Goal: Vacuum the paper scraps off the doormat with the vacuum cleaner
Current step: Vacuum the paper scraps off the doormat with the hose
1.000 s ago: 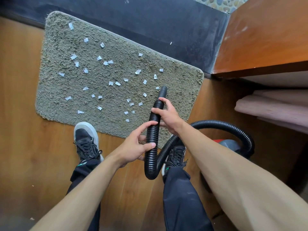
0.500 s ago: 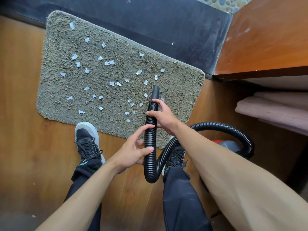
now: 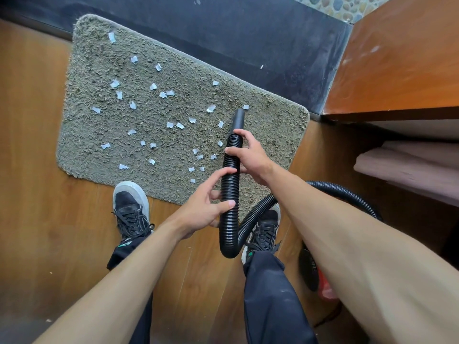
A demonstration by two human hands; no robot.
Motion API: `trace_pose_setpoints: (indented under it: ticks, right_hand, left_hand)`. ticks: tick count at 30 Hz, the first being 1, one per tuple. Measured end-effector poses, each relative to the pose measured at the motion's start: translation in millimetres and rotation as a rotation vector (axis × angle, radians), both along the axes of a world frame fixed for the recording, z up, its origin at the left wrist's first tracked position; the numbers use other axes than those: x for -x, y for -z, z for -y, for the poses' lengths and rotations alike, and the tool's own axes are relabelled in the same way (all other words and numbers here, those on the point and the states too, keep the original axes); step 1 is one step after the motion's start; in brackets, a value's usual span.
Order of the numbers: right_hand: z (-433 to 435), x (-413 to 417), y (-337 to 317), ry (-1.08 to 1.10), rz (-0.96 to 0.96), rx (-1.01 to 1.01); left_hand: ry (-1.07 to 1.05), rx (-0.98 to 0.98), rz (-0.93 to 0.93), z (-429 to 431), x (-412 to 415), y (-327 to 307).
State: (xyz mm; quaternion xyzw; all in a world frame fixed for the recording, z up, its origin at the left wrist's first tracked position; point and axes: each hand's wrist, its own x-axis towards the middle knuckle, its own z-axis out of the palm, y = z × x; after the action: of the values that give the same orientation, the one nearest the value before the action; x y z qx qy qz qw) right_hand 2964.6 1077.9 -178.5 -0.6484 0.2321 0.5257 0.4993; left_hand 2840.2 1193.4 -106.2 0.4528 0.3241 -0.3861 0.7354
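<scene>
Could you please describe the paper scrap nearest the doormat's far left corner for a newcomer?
Start at the grey shaggy doormat on the wooden floor. Near its far left corner lies one pale paper scrap. It sits alone, beyond every other scrap.

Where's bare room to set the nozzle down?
Free: the right end of the grey shaggy doormat, between the tip of the black ribbed vacuum hose and the mat's corner; also brown wooden floor left of the mat. Crowded: white paper scraps dot the mat's middle and left.
</scene>
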Motion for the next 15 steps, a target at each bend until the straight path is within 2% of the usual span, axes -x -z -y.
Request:
trace_pose_setpoints:
  ticks: [6,15]
  right_hand:
    - [4,-4,4,0.046,0.035,0.017]
    - [27,22,-7,0.117,-0.057,0.039]
  left_hand:
    - [0.033,-0.012,0.009,2,-9,3]
    - [0.103,0.016,-0.046,8,5,-7]
